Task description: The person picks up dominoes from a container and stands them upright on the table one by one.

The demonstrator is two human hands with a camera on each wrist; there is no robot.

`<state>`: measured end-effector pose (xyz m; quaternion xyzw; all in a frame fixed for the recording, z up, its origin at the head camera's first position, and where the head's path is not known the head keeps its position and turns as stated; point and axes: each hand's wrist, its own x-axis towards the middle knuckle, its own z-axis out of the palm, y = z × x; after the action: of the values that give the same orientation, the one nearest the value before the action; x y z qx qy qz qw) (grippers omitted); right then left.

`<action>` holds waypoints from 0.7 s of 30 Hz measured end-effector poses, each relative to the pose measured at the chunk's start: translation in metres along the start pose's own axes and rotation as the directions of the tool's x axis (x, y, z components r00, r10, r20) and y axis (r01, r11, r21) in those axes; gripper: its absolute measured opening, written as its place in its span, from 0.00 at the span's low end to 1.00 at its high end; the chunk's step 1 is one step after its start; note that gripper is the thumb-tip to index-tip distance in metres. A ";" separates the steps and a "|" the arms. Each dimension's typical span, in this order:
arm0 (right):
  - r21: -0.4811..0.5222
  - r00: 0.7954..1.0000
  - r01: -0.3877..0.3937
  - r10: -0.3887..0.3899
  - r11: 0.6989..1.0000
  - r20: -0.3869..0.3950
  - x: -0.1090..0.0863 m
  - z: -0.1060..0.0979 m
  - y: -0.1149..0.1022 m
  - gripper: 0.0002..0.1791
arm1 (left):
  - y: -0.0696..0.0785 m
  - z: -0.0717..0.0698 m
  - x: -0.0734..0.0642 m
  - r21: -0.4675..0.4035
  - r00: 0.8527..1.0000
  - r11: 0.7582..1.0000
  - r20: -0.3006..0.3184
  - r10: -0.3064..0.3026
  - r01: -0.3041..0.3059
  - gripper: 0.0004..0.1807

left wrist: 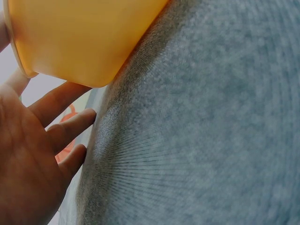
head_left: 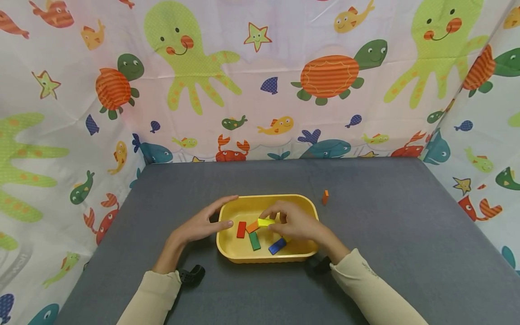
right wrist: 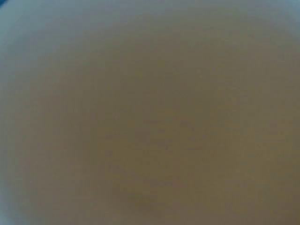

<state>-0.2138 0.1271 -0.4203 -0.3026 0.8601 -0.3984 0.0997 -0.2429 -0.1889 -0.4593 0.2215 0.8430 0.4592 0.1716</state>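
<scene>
A yellow plastic tub (head_left: 268,259) sits on the grey surface. Over it, my right hand (head_left: 293,221) pinches a yellow block (head_left: 266,223) between thumb and fingers. Inside the tub are a red block (head_left: 241,229), an orange block (head_left: 252,226), a green block (head_left: 254,241) and a blue block (head_left: 277,246). Another yellow piece is partly hidden under the right hand. My left hand (head_left: 205,222) rests at the tub's left end, thumb over the rim; its fingers spread along the outside of the tub wall (left wrist: 79,37) in the left wrist view. The right wrist view is only a brown blur.
A small orange block (head_left: 325,197) stands on the grey cloth (head_left: 390,234) beyond the tub's far right corner. Curtains (head_left: 260,90) printed with sea animals surround the surface at the back and sides. A black strap piece (head_left: 192,276) hangs by the left wrist.
</scene>
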 end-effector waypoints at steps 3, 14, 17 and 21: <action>0.024 0.999 0.003 -0.002 1.000 -0.041 -0.002 -0.006 0.000 0.16 | 0.000 0.000 0.000 -0.001 1.000 1.000 0.000 0.002 -0.002 0.38; 0.129 0.988 -0.047 0.065 0.991 -0.140 -0.014 -0.031 0.003 0.15 | 0.000 0.000 -0.002 -0.018 1.000 1.000 0.012 0.020 -0.020 0.39; 0.140 0.986 -0.042 0.064 0.989 -0.152 -0.016 -0.038 0.006 0.16 | 0.001 -0.001 -0.003 -0.022 1.000 0.999 0.015 0.024 -0.024 0.40; 0.150 0.982 -0.050 0.076 0.987 -0.172 -0.019 -0.048 0.011 0.15 | 0.001 -0.001 -0.002 -0.023 1.000 0.999 0.015 0.027 -0.026 0.39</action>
<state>-0.2229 0.1743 -0.3975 -0.2305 0.8436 -0.4817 0.0573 -0.2413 -0.1903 -0.4574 0.2340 0.8333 0.4694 0.1744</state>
